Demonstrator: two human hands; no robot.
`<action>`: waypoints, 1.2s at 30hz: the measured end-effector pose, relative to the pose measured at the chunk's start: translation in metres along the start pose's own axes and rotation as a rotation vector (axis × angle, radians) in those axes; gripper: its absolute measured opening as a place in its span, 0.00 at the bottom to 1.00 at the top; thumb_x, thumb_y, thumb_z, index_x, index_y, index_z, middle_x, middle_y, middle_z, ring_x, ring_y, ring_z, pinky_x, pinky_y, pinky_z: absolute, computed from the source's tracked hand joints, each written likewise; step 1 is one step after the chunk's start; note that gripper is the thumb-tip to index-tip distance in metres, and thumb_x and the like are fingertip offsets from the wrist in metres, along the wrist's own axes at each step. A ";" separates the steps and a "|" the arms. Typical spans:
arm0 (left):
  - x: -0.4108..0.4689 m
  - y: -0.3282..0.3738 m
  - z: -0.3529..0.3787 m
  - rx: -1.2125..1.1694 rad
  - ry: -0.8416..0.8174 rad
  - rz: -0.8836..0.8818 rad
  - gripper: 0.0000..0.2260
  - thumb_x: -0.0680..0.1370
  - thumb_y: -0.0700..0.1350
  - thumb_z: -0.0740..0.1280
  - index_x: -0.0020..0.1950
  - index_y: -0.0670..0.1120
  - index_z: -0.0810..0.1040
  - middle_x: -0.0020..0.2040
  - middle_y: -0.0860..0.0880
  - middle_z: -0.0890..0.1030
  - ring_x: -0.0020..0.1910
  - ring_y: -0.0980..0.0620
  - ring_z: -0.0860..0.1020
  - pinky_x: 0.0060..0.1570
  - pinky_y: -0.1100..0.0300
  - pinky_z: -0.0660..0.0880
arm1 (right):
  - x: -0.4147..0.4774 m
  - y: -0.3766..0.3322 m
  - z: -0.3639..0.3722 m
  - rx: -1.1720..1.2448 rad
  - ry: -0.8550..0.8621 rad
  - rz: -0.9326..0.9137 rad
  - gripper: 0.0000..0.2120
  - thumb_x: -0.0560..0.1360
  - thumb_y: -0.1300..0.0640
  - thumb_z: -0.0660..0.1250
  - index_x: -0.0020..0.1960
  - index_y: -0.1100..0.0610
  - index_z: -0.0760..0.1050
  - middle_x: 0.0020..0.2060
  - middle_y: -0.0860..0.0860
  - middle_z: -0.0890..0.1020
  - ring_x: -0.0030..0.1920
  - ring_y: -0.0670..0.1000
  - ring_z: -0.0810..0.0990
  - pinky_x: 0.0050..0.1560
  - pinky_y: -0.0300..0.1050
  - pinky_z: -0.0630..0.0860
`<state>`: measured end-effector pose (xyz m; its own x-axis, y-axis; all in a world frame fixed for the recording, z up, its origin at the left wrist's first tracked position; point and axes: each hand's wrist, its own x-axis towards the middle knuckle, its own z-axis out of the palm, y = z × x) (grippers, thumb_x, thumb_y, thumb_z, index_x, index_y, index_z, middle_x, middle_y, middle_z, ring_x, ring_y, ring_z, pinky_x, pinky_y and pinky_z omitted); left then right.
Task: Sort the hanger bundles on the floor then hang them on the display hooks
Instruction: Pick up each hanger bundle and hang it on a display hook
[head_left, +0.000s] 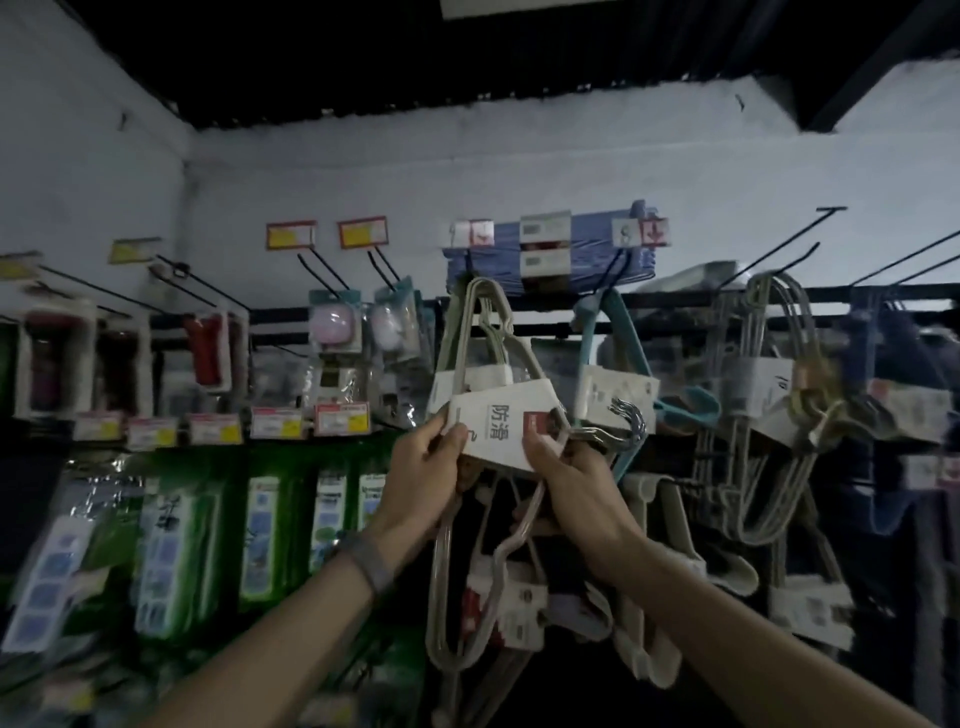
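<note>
Hanger bundle (498, 426) gripped by left hand (423, 467) and right hand (571, 473).

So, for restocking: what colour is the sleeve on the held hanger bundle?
White sleeve, with black characters and a red patch; head view.

Dim, bluish light; a pale ceiling panel (519, 6) glows high above the hanger bundle (485, 447). The bundle's label (506, 418) is fairly sharp; packaged goods (171, 545) left of it and hangers (769, 415) right of it smear with blur. The wall (519, 171) above it bows, wide-angle.
</note>
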<state>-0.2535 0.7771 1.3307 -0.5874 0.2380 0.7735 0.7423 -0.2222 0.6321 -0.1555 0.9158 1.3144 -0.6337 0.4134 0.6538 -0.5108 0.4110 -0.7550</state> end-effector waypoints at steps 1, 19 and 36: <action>0.014 -0.001 -0.002 -0.004 0.002 -0.008 0.13 0.84 0.45 0.64 0.69 0.47 0.78 0.54 0.54 0.84 0.53 0.59 0.82 0.50 0.68 0.78 | 0.013 -0.001 0.003 -0.004 -0.008 -0.020 0.29 0.73 0.27 0.66 0.61 0.48 0.83 0.53 0.47 0.88 0.56 0.52 0.86 0.62 0.60 0.80; 0.109 -0.047 -0.009 -0.140 0.022 0.135 0.14 0.84 0.43 0.64 0.70 0.49 0.78 0.48 0.57 0.85 0.47 0.56 0.84 0.51 0.55 0.82 | 0.096 0.010 0.045 -0.126 0.170 -0.135 0.13 0.81 0.41 0.66 0.54 0.48 0.82 0.51 0.46 0.88 0.52 0.49 0.87 0.59 0.56 0.82; 0.124 -0.089 -0.010 0.118 -0.022 0.117 0.20 0.86 0.45 0.60 0.78 0.48 0.69 0.65 0.46 0.80 0.57 0.52 0.76 0.56 0.60 0.70 | 0.109 0.016 0.047 -0.569 0.308 0.131 0.14 0.73 0.46 0.72 0.42 0.57 0.80 0.43 0.55 0.85 0.44 0.58 0.85 0.46 0.54 0.85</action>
<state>-0.3964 0.8168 1.3709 -0.4888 0.2381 0.8392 0.8384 -0.1375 0.5274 -0.2598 0.9290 1.3712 -0.4314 0.6682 0.6061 -0.0007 0.6716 -0.7409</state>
